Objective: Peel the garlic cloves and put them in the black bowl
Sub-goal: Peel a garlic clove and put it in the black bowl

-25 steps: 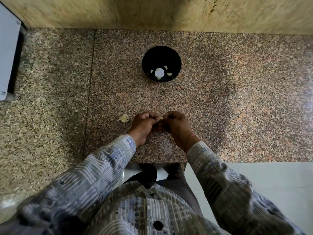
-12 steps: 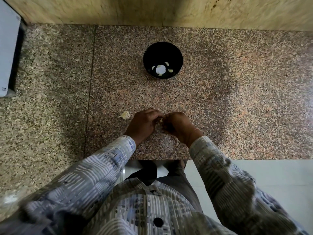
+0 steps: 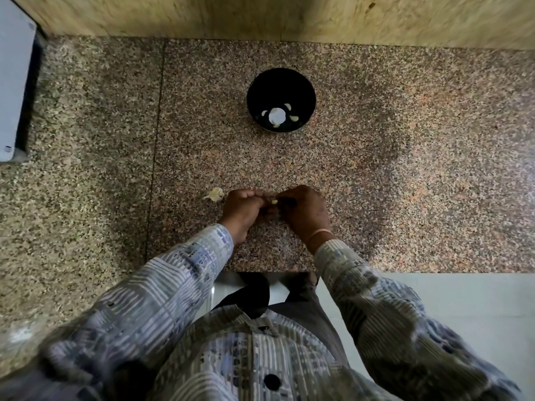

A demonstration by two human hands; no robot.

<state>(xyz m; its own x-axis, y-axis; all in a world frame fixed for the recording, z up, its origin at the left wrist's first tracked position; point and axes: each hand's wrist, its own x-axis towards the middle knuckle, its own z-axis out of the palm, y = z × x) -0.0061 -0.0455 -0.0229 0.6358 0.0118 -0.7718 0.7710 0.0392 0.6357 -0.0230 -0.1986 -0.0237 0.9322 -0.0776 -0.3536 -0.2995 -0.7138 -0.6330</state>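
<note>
Near the desk's (image 3: 405,175) front edge, left hand (image 3: 242,209) and right hand (image 3: 304,211), fingers curled, pinched one clove (image 3: 274,202) between them, its long axis hidden.

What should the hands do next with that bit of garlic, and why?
Probably work the skin off the garlic clove, which the left hand and right hand pinch between them. Only its pale tip shows, so peeling looks unfinished; afterwards it goes to the black bowl farther back, where peeled cloves lie.
</note>
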